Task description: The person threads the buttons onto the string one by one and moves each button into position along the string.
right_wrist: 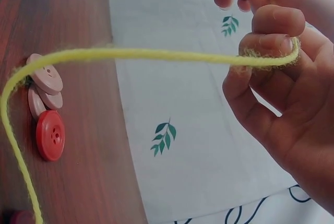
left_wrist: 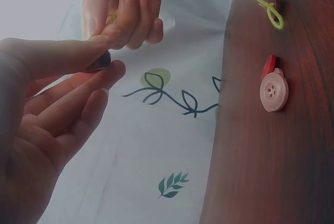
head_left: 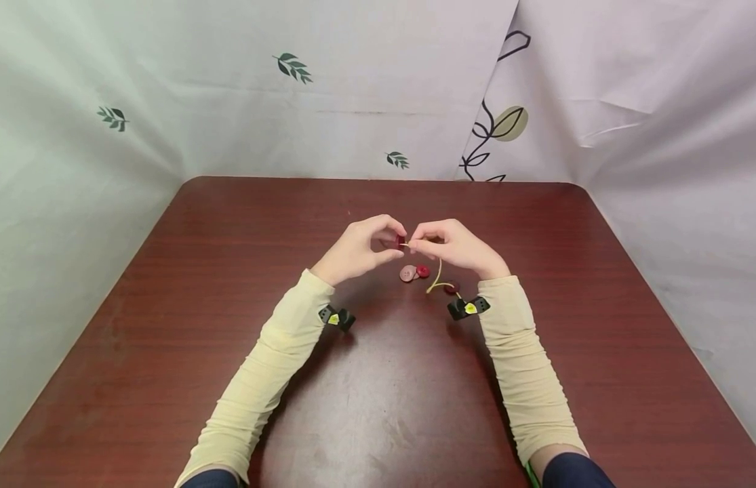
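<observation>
My left hand (head_left: 355,249) pinches a dark red button (head_left: 399,241) between thumb and fingers, above the table. Close against it, my right hand (head_left: 457,247) pinches a yellow yarn (right_wrist: 156,54) near its end, and the yarn meets the button's face in the right wrist view. From the right hand the yarn hangs down to the table, running under the curled fingers. Another dark red button (head_left: 452,287) lies at the yarn's lower end, where a small loop shows in the left wrist view.
Several loose buttons lie below the hands: pink buttons (right_wrist: 48,78) overlapping one another and a bright red button (right_wrist: 50,136) beside them. The brown table (head_left: 170,339) is backed by a pale cloth (head_left: 231,135) with leaf prints.
</observation>
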`<state>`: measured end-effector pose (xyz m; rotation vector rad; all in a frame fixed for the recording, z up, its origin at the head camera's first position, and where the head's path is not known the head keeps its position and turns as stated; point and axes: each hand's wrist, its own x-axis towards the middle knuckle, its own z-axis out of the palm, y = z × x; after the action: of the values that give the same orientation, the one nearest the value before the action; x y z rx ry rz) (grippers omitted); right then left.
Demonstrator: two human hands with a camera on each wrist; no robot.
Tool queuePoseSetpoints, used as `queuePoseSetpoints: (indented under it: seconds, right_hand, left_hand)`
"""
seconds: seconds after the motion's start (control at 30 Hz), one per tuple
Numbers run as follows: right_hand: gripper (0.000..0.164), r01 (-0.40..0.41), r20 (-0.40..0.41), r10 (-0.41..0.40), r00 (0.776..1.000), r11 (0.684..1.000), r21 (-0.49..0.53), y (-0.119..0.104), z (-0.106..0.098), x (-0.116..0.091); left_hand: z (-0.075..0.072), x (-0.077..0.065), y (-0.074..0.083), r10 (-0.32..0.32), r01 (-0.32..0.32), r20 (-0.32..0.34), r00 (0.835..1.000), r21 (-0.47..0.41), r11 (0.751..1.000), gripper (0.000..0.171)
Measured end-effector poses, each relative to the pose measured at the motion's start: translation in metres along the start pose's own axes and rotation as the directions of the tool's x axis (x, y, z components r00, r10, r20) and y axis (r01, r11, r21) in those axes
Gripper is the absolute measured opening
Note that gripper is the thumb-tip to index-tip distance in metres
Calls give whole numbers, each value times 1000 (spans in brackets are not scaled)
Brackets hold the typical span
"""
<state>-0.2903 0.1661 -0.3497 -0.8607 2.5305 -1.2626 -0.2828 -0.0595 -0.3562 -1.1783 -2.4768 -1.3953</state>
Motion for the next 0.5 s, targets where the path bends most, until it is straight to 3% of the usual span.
queuePoseSetpoints:
  seconds: [0.5]
  right_hand:
    - [10,-5,-3,5,1000,1000,-23,0,-2,-1]
  left_hand:
    - [-1,1,-1,-9,8,6,1000,26,1000,35]
